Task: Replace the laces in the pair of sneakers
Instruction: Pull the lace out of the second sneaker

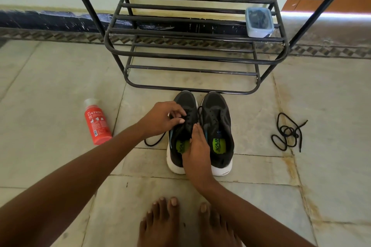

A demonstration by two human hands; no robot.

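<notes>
Two dark grey sneakers with white soles and green insoles stand side by side on the floor, toes away from me. My left hand [165, 116] pinches the black lace over the eyelets of the left sneaker [185, 106]. My right hand [195, 149] holds that shoe at its opening, fingers reaching into it. One black lace end [154, 141] trails out onto the tiles to the left. The right sneaker [217, 124] shows bare eyelets with no lace. A loose black lace [287, 132] lies coiled on the floor at the right.
A black metal shoe rack [188, 58] stands just beyond the sneakers, with a small plastic container [259, 22] on its right side. A red bottle [96, 122] lies on the tiles at the left. My bare feet [176, 222] are at the bottom.
</notes>
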